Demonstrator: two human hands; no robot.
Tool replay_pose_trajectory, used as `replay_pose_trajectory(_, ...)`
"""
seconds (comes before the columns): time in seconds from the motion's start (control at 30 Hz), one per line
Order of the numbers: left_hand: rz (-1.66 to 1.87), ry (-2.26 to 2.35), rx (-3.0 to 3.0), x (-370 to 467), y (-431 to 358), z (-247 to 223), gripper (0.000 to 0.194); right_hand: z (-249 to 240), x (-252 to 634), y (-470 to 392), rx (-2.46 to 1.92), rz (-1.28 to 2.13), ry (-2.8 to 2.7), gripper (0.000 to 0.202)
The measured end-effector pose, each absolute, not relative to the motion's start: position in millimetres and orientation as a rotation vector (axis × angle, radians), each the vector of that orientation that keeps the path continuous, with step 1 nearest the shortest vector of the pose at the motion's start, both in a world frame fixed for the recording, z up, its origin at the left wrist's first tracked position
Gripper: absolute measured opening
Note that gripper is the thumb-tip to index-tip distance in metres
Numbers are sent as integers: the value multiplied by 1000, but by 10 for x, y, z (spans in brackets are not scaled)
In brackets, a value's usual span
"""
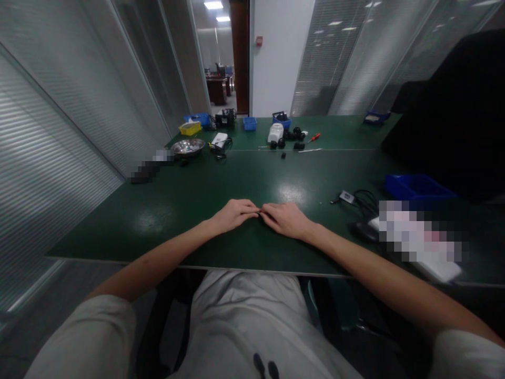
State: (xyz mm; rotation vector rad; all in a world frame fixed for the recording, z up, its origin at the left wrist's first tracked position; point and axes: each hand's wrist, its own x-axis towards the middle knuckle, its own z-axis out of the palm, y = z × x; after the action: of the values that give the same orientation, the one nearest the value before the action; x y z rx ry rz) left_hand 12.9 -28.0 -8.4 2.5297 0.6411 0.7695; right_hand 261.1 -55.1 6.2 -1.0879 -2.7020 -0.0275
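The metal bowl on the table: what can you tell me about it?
The bowl is round, shallow and shiny, silver-grey like polished steel. It stands upright, resting on the green table toward the far left, in front of a yellow tray and left of a white device. Small bits lie inside, too small to make out.

Looks forward and down from the wearer's head, over the pale shirt (244, 310) at the bottom, along the green bench (193, 184). Takes in left hand (235, 215) and right hand (287, 219) nearby, just below mid-frame, and reaches wide past the bench's far edge to the doorway (221, 50).
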Motion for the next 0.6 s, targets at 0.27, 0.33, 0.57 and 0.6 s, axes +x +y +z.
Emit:
replay_pose_trajectory(0.27, 816, 748, 2450, 61, -189, -63, 28, 78, 2629, -536, -1097, -9, -2722, 30)
replay_pose_trajectory(0.33, 847, 843, 2459, 34, -136, -77, 26, 78, 2629, -533, -1095, -13, -2720, 30)
replay_pose_trajectory(0.57, 672, 987, 2799, 35, -69, -54, 27, 75, 2637, -531, -1082, -9, -2708, 29)
replay_pose_trajectory(0.6, 621, 988, 2851, 43, -77, -51, 29, 73, 2640, -531, -1079, -10, -2708, 29)
